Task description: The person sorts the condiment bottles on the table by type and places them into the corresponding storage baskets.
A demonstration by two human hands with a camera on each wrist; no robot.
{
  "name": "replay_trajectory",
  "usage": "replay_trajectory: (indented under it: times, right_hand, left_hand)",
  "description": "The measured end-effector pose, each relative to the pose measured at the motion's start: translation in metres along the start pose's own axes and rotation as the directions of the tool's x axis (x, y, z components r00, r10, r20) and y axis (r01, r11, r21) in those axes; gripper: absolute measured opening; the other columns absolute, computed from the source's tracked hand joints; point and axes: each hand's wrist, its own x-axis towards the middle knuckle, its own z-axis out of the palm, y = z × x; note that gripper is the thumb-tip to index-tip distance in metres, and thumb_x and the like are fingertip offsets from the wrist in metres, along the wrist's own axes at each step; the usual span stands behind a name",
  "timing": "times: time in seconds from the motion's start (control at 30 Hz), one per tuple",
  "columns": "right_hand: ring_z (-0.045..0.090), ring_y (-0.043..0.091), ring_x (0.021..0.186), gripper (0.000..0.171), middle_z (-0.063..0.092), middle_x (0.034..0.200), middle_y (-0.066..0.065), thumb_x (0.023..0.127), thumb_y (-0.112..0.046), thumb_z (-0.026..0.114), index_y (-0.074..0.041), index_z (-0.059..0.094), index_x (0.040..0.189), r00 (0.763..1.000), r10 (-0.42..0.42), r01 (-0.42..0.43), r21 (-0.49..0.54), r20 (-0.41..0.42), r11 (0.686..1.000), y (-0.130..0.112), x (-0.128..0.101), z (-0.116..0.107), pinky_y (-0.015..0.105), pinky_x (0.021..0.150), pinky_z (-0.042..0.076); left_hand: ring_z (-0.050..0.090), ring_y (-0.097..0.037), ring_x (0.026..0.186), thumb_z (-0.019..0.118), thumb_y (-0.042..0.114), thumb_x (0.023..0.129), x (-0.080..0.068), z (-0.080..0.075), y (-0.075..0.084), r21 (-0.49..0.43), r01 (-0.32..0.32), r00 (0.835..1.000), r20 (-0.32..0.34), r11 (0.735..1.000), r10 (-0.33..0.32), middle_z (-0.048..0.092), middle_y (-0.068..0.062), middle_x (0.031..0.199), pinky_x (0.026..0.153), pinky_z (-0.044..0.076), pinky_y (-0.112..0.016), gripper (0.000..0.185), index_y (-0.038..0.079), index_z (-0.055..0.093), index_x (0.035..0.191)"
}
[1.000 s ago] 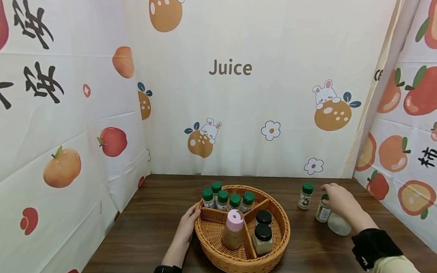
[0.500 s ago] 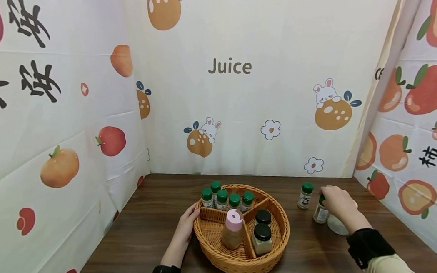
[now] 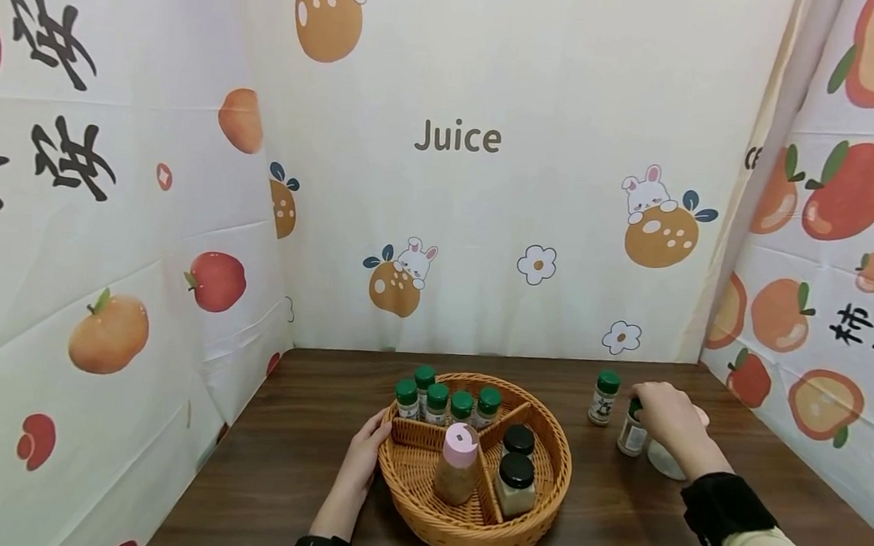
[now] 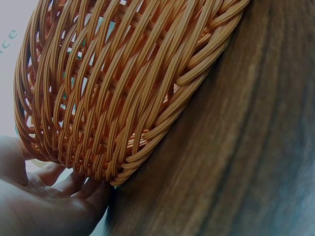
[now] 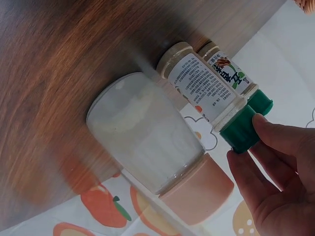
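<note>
My right hand (image 3: pixel 670 421) pinches the green cap of a small spice bottle (image 5: pixel 202 91) between thumb and fingers; the bottle stands upright on the table. Close beside it stands a wide clear jar (image 5: pixel 147 130) of white contents with a pinkish lid, partly hidden by the hand in the head view. A second green-capped spice bottle (image 3: pixel 604 398) stands just to the left. My left hand (image 3: pixel 361 456) holds the left side of a round wicker basket (image 3: pixel 476 543), its fingers curled against the woven wall (image 4: pixel 108 98).
Dividers split the basket into compartments. Several green-capped bottles (image 3: pixel 436 405) stand in the back one, a pink-capped bottle (image 3: pixel 457 470) in the front left, and two black-lidded jars (image 3: pixel 517 482) at the right. Printed cloth (image 3: pixel 470 225) hangs around the dark wooden table (image 3: pixel 259 479).
My right hand has moved slightly lower and left, its fingers coming over the spice bottle's green cap. The left hand keeps its hold on the basket; the head view has shifted a little.
</note>
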Motion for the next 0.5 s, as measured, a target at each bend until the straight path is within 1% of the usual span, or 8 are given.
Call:
replay_trajectory:
  times: [0.17, 0.23, 0.4, 0.5]
  right_hand:
    - [0.067, 0.035, 0.081, 0.018, 0.072, 0.094, 0.021, 0.081, 0.003, 0.072, 0.000, 0.074, 0.099, 1.000, -0.009, 0.009, -0.002, -0.007, 1.000, 0.0012, -0.0026, -0.0003, 0.047, 0.062, 0.051]
    - [0.067, 0.037, 0.083, 0.021, 0.072, 0.098, 0.023, 0.081, 0.002, 0.073, 0.001, 0.074, 0.102, 1.000, 0.017, -0.017, 0.017, 0.011, 1.000, 0.0010, -0.0034, -0.0013, 0.050, 0.061, 0.050]
    - [0.066, 0.038, 0.084, 0.022, 0.071, 0.103, 0.025, 0.084, 0.001, 0.071, 0.000, 0.073, 0.106, 0.996, 0.067, -0.069, 0.045, 0.052, 0.997, 0.0008, -0.0012, -0.0031, 0.050, 0.059, 0.047]
    - [0.065, 0.035, 0.082, 0.020, 0.071, 0.099, 0.023, 0.085, 0.000, 0.071, -0.001, 0.073, 0.104, 0.996, 0.066, -0.068, 0.041, 0.052, 0.997, 0.0014, -0.0014, -0.0029, 0.049, 0.059, 0.047]
  left_hand:
    - [0.028, -0.049, 0.146, 0.041, 0.027, 0.108, -0.0004, 0.0007, -0.0006, 0.019, -0.002, 1.000, -0.009, 1.000, 0.002, 0.027, -0.030, 0.159, 0.118, 0.031, -0.059, 0.054, -0.001, 0.033, 0.154]
    - [0.028, -0.049, 0.146, 0.041, 0.027, 0.108, -0.0009, 0.0008, -0.0002, 0.028, 0.000, 1.000, -0.010, 1.000, 0.001, 0.028, -0.031, 0.159, 0.118, 0.031, -0.058, 0.054, -0.001, 0.034, 0.153]
    - [0.029, -0.048, 0.146, 0.041, 0.026, 0.108, -0.0011, 0.0012, 0.0027, 0.027, 0.002, 1.000, -0.018, 1.000, -0.001, 0.028, -0.030, 0.159, 0.118, 0.031, -0.058, 0.053, -0.001, 0.034, 0.153]
    - [0.028, -0.048, 0.146, 0.040, 0.025, 0.108, -0.0005, 0.0011, 0.0046, 0.024, 0.008, 1.000, -0.016, 1.000, -0.007, 0.027, -0.030, 0.159, 0.119, 0.030, -0.058, 0.053, -0.001, 0.033, 0.154]
